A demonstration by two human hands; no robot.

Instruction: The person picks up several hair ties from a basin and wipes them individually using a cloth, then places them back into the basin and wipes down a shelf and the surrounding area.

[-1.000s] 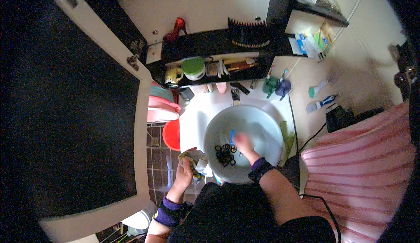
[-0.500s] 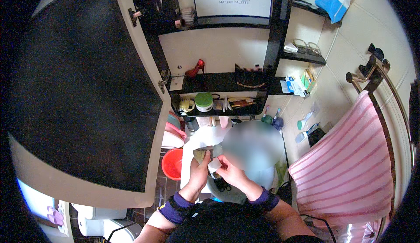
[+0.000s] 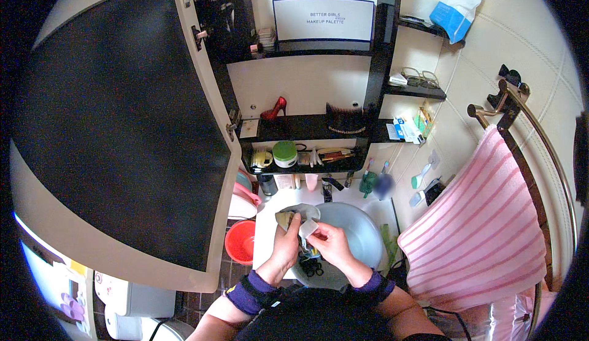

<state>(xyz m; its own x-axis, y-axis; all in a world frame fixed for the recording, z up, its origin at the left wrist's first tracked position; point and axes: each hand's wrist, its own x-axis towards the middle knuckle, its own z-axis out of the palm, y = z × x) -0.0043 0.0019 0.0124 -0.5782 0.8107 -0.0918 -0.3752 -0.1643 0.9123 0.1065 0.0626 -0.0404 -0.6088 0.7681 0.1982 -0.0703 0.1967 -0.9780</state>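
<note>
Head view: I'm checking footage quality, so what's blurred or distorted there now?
In the head view, a round blur sits beside the green holder; there too, the cabinet door bows and corners go black, while the left hand and right hand look fairly clear.

A compact, pale-walled washroom surrounds us, with open shelving at 12 o'clock.
We see black shelves (image 3: 304, 123) with white backing, and at 9 o'clock a cabinet door (image 3: 123, 126) swung wide, its dark panel framed in off-white; cream tiled wall (image 3: 515, 40) rises at 2 o'clock, where a metal rail (image 3: 520, 96) begins above a pink striped towel (image 3: 478, 236) at 4. A white tabletop (image 3: 267, 212) catches light toward 6, brown floor tiles (image 3: 230, 272) show at 7, and a bright bluish panel (image 3: 43, 273) glows at 8.
</note>
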